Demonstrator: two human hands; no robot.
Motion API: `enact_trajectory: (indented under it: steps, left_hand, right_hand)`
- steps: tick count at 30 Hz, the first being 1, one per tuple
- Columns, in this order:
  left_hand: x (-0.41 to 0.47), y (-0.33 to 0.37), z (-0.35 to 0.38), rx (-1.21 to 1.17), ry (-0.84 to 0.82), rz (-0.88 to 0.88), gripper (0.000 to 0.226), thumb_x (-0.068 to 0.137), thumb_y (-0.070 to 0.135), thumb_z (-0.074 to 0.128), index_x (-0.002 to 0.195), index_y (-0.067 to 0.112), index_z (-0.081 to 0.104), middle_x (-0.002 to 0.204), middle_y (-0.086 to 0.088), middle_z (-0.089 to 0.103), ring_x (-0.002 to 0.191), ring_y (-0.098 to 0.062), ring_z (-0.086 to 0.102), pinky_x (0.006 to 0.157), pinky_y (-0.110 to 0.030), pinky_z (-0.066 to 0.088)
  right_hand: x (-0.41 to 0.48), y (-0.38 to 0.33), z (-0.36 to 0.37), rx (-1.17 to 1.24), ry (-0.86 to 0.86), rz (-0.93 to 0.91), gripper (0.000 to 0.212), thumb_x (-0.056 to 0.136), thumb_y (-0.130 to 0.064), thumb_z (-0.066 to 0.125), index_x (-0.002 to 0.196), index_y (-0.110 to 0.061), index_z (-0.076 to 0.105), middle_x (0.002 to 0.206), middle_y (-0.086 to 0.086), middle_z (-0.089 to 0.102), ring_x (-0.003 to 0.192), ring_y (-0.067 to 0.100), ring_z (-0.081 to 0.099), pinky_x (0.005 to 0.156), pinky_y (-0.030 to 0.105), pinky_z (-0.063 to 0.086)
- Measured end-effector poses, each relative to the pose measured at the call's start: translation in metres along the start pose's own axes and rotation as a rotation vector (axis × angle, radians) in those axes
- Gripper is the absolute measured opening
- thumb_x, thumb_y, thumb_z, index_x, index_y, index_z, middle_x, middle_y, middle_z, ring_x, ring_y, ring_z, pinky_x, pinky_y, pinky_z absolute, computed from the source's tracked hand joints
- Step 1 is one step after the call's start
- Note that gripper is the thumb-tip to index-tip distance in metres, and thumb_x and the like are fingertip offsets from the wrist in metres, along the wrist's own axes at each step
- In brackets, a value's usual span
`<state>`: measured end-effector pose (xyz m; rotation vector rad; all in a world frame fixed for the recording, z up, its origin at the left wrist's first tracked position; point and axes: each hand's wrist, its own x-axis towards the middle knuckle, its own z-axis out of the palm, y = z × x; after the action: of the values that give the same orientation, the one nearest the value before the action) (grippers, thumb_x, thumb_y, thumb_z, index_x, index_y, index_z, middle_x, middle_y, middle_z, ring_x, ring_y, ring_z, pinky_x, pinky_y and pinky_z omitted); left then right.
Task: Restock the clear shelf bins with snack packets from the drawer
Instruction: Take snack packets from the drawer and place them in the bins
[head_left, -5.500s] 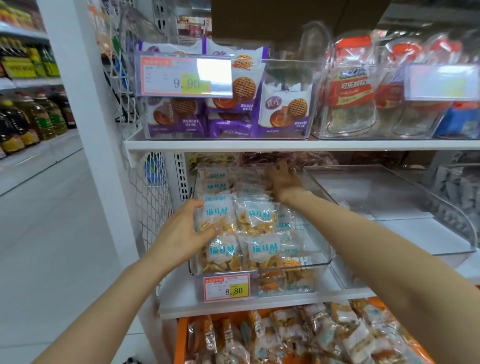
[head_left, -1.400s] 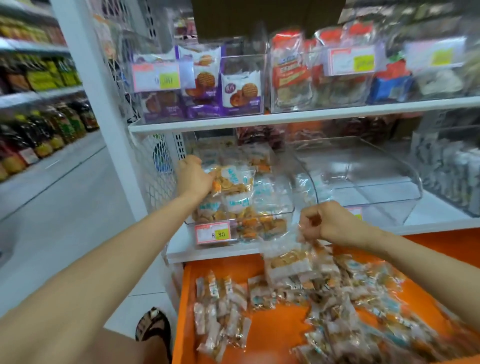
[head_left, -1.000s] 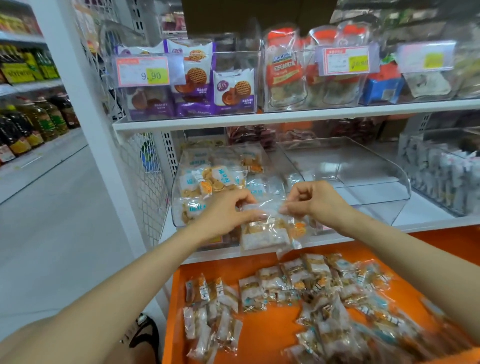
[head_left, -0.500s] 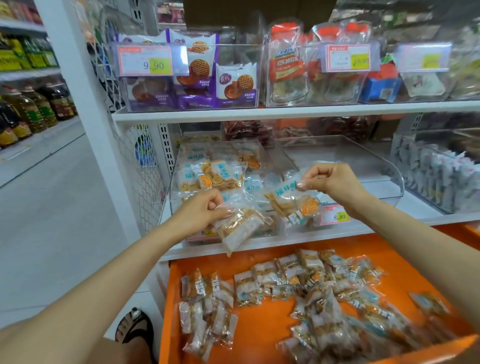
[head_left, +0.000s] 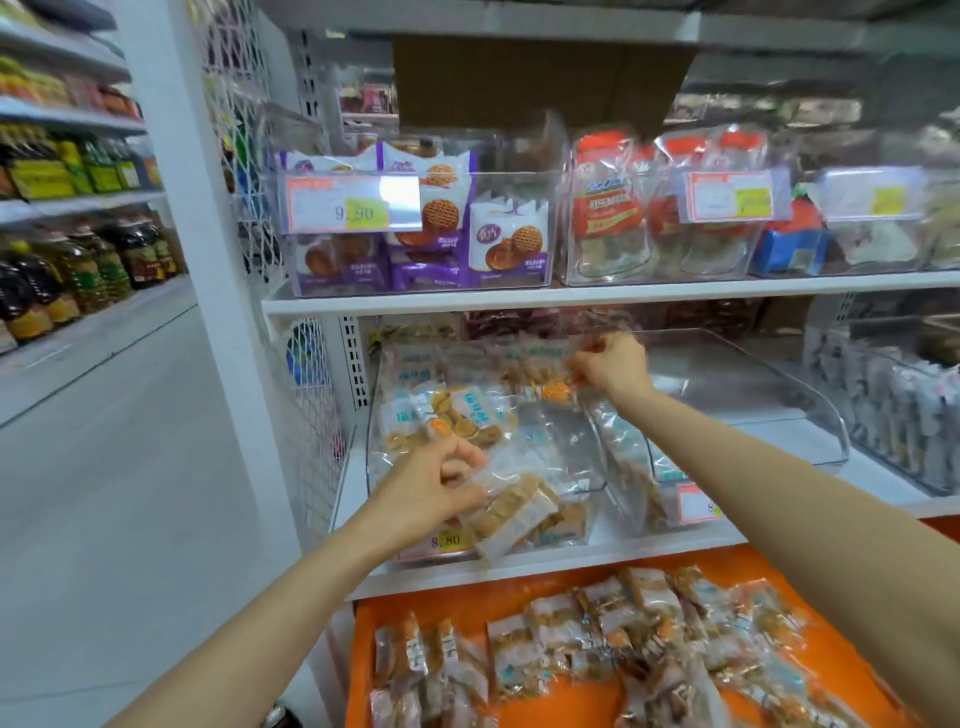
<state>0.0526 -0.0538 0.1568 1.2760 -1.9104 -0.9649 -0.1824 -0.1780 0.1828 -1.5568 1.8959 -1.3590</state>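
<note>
My left hand (head_left: 434, 483) grips a clear snack packet (head_left: 511, 512) of brown biscuits, held tilted in front of the clear shelf bin (head_left: 582, 467) on the middle shelf. My right hand (head_left: 613, 366) pinches a second snack packet (head_left: 545, 371) over the back of that bin, above the packets stacked inside. Below the shelf, the open orange drawer (head_left: 519, 603) holds several loose packets (head_left: 613, 639).
An empty clear bin (head_left: 800, 405) stands right of the filled one, with another bin of grey packets (head_left: 904, 410) beyond. The upper shelf (head_left: 597, 296) carries bins of purple biscuit packs and red-topped bags. A white post (head_left: 208, 270) and an aisle lie left.
Both hands have moved up and forward from above the drawer. The right hand carried its packet to the back of the bin; the left hand's packet now hangs at the bin's front.
</note>
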Motion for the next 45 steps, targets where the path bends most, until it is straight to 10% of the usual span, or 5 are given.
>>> enact_trajectory:
  steps: [8,25,34,39,45]
  left_hand:
    - [0.009,0.003,-0.011,-0.063,0.006,0.081,0.019,0.084,0.012,0.066,0.102,0.015,0.063,0.097,0.001,0.069,0.085,-0.007,0.065,0.076,-0.021,0.054]
    - [0.010,0.003,-0.006,-0.085,0.051,0.103,0.021,0.082,0.005,0.065,0.098,0.018,0.063,0.099,0.004,0.068,0.089,-0.001,0.063,0.072,-0.009,0.048]
    - [0.007,0.014,0.003,-0.053,0.146,0.318,0.026,0.077,0.000,0.072,0.082,0.025,0.065,0.094,0.011,0.067,0.093,0.006,0.058,0.083,-0.009,0.043]
    - [0.008,0.020,0.009,-0.022,0.223,0.388,0.029,0.076,-0.004,0.068,0.083,0.023,0.065,0.106,0.009,0.053,0.101,0.008,0.049,0.085,-0.003,0.035]
    - [0.013,0.017,0.000,-0.097,0.289,0.242,0.033,0.088,-0.003,0.057,0.104,0.026,0.056,0.118,0.007,0.054,0.106,-0.003,0.056,0.083,-0.015,0.050]
  right_hand:
    - [0.044,-0.006,0.041,-0.769,-0.201,-0.290,0.058,0.087,-0.011,0.059,0.139,-0.005,0.035,0.135,0.019,0.049,0.114,0.033,0.054,0.079,0.031,0.044]
    - [0.049,0.010,0.056,-0.982,-0.391,-0.297,0.076,0.079,-0.045,0.067,0.140,-0.028,0.026,0.152,0.014,0.007,0.136,0.039,0.021,0.109,0.050,0.030]
    - [-0.053,-0.031,-0.025,-0.019,-0.523,-0.124,0.018,0.090,-0.029,0.062,0.086,-0.012,0.068,0.067,-0.002,0.068,0.051,0.007,0.058,0.053,0.025,0.048]
    - [-0.095,-0.030,-0.044,0.378,-1.167,0.360,0.048,0.081,-0.037,0.059,0.111,0.001,0.062,0.099,0.024,0.069,0.072,0.023,0.071,0.062,0.027,0.059]
    - [-0.089,-0.012,-0.044,0.625,-0.869,0.400,0.035,0.067,-0.005,0.065,0.103,-0.008,0.064,0.088,0.008,0.071,0.070,0.016,0.069,0.060,0.024,0.058]
